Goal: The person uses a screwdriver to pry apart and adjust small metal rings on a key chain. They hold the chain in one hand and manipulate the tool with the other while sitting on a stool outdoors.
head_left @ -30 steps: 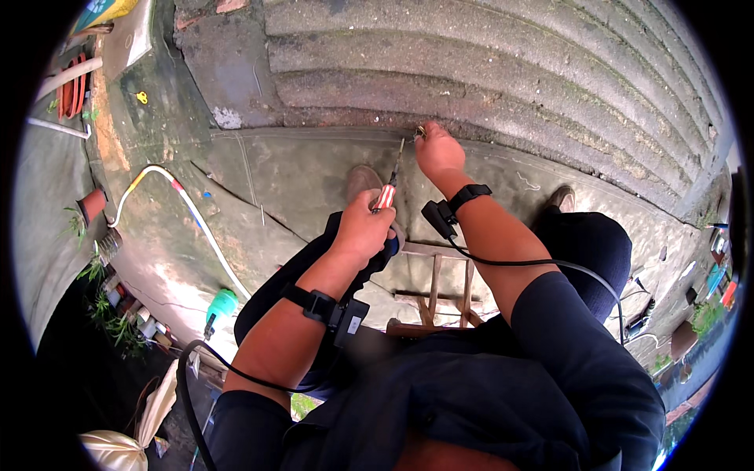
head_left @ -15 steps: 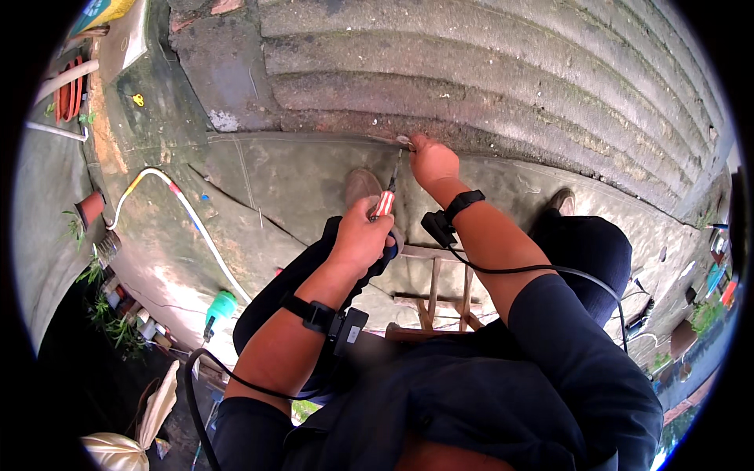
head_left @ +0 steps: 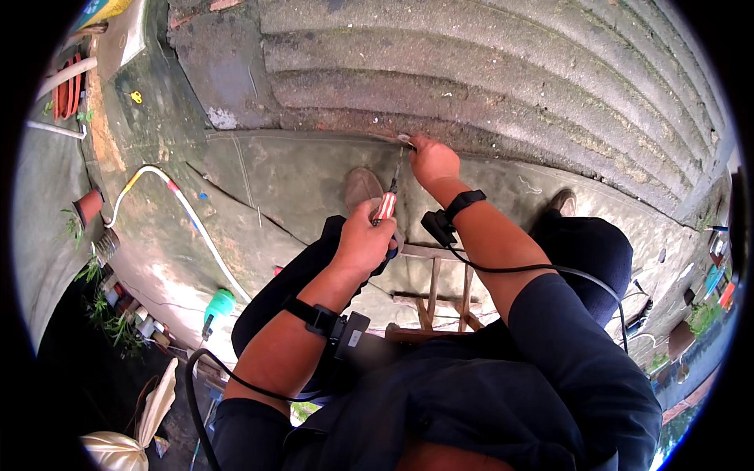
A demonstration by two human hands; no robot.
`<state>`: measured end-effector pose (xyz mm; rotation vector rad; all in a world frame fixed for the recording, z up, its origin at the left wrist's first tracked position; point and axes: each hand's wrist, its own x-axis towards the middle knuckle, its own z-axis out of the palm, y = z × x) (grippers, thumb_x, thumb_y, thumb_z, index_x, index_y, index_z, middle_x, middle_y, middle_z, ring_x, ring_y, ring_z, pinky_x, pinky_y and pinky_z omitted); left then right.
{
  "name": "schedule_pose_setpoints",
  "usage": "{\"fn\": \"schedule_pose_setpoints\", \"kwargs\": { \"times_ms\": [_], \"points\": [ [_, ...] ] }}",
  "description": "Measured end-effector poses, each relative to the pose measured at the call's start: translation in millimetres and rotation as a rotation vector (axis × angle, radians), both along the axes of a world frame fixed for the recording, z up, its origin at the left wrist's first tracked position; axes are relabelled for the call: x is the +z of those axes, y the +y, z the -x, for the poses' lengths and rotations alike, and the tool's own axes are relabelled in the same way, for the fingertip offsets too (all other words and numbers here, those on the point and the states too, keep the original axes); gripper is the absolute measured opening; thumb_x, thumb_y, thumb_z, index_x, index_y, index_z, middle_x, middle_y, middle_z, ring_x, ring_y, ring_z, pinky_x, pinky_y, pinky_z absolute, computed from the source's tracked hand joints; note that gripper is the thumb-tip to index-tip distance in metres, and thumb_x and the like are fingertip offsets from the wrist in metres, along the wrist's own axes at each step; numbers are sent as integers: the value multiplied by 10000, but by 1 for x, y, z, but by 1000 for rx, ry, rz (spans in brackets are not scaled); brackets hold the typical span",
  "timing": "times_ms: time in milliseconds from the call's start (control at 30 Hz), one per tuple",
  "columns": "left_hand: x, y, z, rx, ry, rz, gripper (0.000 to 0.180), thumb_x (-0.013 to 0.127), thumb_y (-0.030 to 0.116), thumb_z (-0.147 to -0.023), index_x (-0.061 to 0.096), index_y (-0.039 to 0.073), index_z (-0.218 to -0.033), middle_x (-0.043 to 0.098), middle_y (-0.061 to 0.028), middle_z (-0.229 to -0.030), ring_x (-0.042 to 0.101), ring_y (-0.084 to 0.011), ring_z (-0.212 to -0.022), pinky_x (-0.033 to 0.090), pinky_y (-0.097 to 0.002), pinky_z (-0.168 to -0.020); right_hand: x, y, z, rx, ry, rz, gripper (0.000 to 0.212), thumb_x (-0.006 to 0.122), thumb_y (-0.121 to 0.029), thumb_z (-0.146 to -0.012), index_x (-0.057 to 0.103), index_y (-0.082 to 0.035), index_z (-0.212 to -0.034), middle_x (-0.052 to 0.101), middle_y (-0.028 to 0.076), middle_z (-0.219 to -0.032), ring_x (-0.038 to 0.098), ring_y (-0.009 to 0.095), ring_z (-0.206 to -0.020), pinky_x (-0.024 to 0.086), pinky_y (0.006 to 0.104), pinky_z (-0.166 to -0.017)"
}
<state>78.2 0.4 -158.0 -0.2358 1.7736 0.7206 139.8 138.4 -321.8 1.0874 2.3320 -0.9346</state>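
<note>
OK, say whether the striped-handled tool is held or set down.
Held: the left hand grips its striped handle, and the shaft points toward the right hand.

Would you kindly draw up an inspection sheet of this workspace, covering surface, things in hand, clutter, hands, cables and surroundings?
Surface: greyish, stained floor beside ridged concrete.
Things in hand: tool with a red-and-white striped handle, tip pointing away from the person; small item, too small to identify.
Clutter: white hose with coloured bands, teal object and small yellow object, all to the left.
Hands: left hand closed around the handle; right hand pinching the small item.
Cables: one black cable across the right arm; another looping by the left arm.
Surroundings: wooden frame between the legs; reddish pot at far left.
</note>
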Motion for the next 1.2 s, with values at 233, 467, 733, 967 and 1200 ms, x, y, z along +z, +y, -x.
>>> {"fn": "schedule_pose_setpoints", "kwargs": {
  "times_ms": [233,467,733,967,1200],
  "points": [
    [-1,-3,-14,16,33,-33,438,594,138,-896,507,6,-1304,619,-71,-807,573,-105,-544,419,-250,-439,-5,-16,-15,32,122,-55,210,555,-244,-872,670,-194,-1041,671,86,-1029,677,301,-883,554,436,-702],
    [-5,-6,-15,-26,89,-24,435,591,132,-896,509,16,-1308,615,-59,-724,552,-92,-516,409,-253,-439,-7,-14,-14,3,140,-46,197,590,-250,-856,661,-176,-1024,681,102,-979,676,321,-859,547,451,-708],
    [-6,-10,-15,-87,77,-27,449,581,120,-864,496,-33,-1278,641,-98,-728,621,-150,-599,496,-310,-577,16,-10,-6,-219,13,69,318,626,-320,-831,627,-136,-1090,698,137,-979,673,352,-890,533,468,-759],
    [-9,-14,-16,-93,78,-18,445,589,117,-861,501,-29,-1271,646,-106,-739,630,-154,-605,501,-312,-574,18,-23,2,-372,-121,295,393,617,-416,-861,660,-67,-1037,689,217,-966,661,369,-930,520,450,-790],
    [-7,-11,-16,-84,70,-25,442,591,108,-879,490,-31,-1286,652,-115,-809,631,-150,-613,512,-314,-585,-21,-32,-2,-947,17,846,264,649,-313,-873,657,-50,-901,498,50,-670,431,171,-568,324,351,-525]
  ]
}}
